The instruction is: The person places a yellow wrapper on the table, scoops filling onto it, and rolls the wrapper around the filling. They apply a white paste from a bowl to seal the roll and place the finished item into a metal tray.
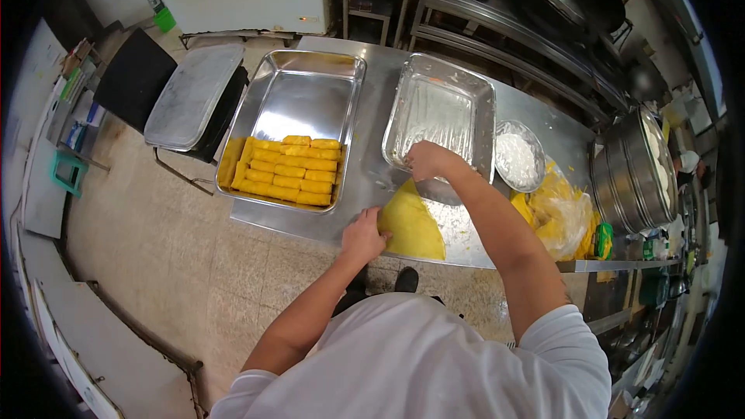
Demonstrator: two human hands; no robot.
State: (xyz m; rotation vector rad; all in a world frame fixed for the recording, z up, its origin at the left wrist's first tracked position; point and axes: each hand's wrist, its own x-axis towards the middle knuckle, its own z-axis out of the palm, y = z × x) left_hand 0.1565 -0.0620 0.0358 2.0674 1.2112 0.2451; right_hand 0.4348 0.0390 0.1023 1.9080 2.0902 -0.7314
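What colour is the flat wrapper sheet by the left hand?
Yellow; the wrapper sheet shows best in the head view.

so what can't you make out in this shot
All in the head view:
- Fingertips of the right hand: hidden behind the hand itself, so any grip is unclear.
- Inside of the yellow rolls: covered by their outer layer.
- Contents of the lower steel pots: hidden by the metal walls.
- Writing on the green pack: too small.
- Things at the far right: blurred, cut off by the dark rim.
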